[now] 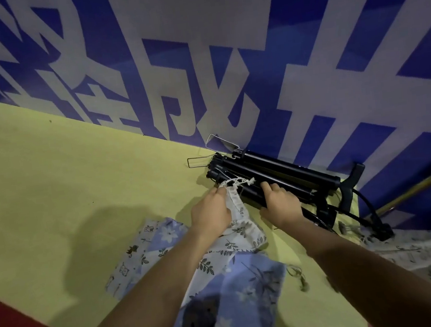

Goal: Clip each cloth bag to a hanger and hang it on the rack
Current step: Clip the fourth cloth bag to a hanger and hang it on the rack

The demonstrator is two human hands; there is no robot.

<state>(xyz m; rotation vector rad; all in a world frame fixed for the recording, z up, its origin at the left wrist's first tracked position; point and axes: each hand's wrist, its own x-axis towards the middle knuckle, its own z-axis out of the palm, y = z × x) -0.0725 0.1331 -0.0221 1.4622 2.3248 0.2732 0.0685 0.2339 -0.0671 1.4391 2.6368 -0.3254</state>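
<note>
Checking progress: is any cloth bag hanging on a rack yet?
No. The cloth bags lie on the table, one gripped by the left hand beside the black hangers.

1. The left hand [211, 212] pinches the top of a white leaf-print cloth bag [239, 224], its drawstring [238, 181] lying over a bundle of black hangers [270, 175].
2. The right hand [279, 204] grips the bundle.
3. More printed bags [164, 240] lie on the yellow-green table [62, 182].
4. A blue-and-white banner [194, 43] stands behind.
</note>
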